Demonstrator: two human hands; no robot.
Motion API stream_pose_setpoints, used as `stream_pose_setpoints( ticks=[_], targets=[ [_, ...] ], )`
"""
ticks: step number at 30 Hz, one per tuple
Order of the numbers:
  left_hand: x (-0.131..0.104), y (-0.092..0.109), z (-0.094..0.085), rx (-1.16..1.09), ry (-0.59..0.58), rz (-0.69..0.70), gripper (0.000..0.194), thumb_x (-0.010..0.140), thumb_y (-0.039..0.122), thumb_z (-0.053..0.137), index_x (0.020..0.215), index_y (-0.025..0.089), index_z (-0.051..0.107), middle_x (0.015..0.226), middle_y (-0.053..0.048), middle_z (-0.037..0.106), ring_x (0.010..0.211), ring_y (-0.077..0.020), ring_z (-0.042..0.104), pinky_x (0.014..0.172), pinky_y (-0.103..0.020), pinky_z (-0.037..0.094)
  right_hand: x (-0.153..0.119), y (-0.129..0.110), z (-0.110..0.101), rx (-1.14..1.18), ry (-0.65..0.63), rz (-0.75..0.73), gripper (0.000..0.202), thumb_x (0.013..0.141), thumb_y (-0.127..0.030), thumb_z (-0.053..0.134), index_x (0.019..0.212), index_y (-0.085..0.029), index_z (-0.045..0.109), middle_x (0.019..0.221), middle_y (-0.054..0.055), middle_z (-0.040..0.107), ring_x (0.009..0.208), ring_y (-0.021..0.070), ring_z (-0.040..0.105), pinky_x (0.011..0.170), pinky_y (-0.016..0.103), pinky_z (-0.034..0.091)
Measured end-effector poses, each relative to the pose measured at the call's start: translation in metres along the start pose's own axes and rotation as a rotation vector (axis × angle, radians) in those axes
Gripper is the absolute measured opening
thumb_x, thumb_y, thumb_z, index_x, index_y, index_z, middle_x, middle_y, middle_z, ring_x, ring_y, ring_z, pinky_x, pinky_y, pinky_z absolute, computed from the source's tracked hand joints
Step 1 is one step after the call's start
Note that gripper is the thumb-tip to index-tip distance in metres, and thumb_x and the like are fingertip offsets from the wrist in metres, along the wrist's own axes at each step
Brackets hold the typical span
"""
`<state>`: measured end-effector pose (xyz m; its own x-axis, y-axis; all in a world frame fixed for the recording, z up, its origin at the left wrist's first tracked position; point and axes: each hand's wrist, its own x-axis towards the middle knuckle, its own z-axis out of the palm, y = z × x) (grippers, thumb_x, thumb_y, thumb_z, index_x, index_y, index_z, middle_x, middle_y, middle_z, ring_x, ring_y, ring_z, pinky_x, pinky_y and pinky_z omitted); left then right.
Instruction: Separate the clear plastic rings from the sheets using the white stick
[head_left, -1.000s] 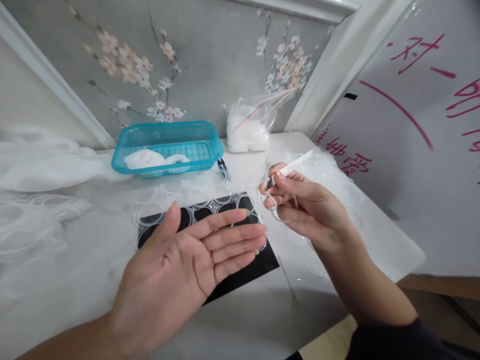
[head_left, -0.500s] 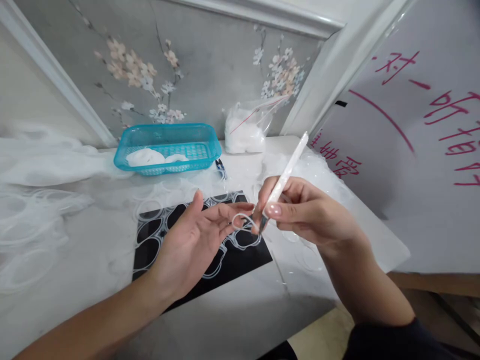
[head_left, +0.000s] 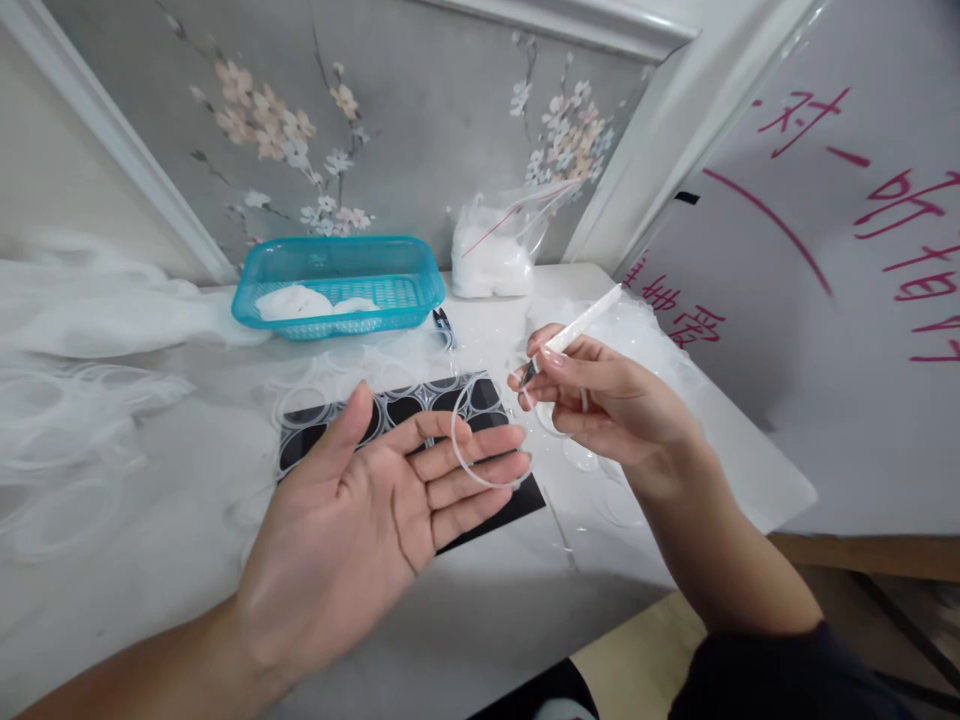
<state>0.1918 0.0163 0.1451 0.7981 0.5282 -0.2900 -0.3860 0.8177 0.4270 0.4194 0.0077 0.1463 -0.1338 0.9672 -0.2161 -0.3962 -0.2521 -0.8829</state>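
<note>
My left hand (head_left: 375, 510) is palm up with its fingers stretched out. A thin whitish ring (head_left: 459, 455) lies against or just over its fingers; whether it rests on them is hard to tell. Pinched in my right hand (head_left: 600, 390) is a white pen-like tool (head_left: 585, 318) with a dark tip, pointing down toward the left. Part of another thin ring shows below the right fingers. Under my left hand lies a black sheet (head_left: 495, 520) with pale ring outlines on it, partly covered by the hand.
Behind stand a blue basket (head_left: 337, 325) with white pieces and a clear bag (head_left: 495, 250) of white material. Small snips (head_left: 443, 328) lie near the basket. Translucent film with rings (head_left: 52, 400) spreads left, more plastic (head_left: 637, 345) right. A whiteboard (head_left: 795, 400) leans at the right.
My left hand has opened wider and turned palm up. The ring now appears larger across its fingers. My right hand has shifted slightly right, and the tool is tilted lower.
</note>
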Motion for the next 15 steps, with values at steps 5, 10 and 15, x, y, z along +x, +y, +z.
stream_pose_setpoints(
  ticks=[5, 10, 15],
  targets=[
    [-0.0031, 0.0003, -0.0017, -0.005, -0.004, -0.005, 0.060, 0.098, 0.062, 0.038, 0.095, 0.013, 0.071, 0.115, -0.017, 0.073, 0.114, -0.0288, 0.068, 0.100, -0.039, 0.053, -0.0009, 0.0000, 0.0012, 0.037, -0.013, 0.030, 0.022, 0.070, -0.032, 0.085, 0.077, -0.022, 0.067, 0.073, -0.001, 0.072, 0.061, 0.0112, 0.068, 0.030, 0.013, 0.014],
    [-0.0040, 0.0006, -0.0044, -0.040, -0.019, -0.002, 0.058, 0.099, 0.061, 0.039, 0.097, 0.013, 0.072, 0.115, -0.017, 0.073, 0.116, -0.0285, 0.067, 0.103, -0.040, 0.051, 0.0009, 0.0012, 0.0027, 0.091, -0.020, 0.079, 0.025, 0.067, -0.031, 0.087, 0.073, -0.021, 0.065, 0.071, -0.001, 0.072, 0.058, 0.0098, 0.068, 0.029, 0.011, 0.014],
    [-0.0023, 0.0011, -0.0059, -0.065, -0.005, -0.006, 0.056, 0.100, 0.057, 0.040, 0.096, 0.012, 0.072, 0.111, -0.016, 0.074, 0.114, -0.0278, 0.067, 0.103, -0.040, 0.051, 0.0041, 0.0047, -0.0032, 0.118, -0.022, 0.095, 0.024, 0.068, -0.029, 0.086, 0.075, -0.021, 0.064, 0.073, -0.002, 0.072, 0.058, 0.0091, 0.069, 0.028, 0.010, 0.013]
  ],
)
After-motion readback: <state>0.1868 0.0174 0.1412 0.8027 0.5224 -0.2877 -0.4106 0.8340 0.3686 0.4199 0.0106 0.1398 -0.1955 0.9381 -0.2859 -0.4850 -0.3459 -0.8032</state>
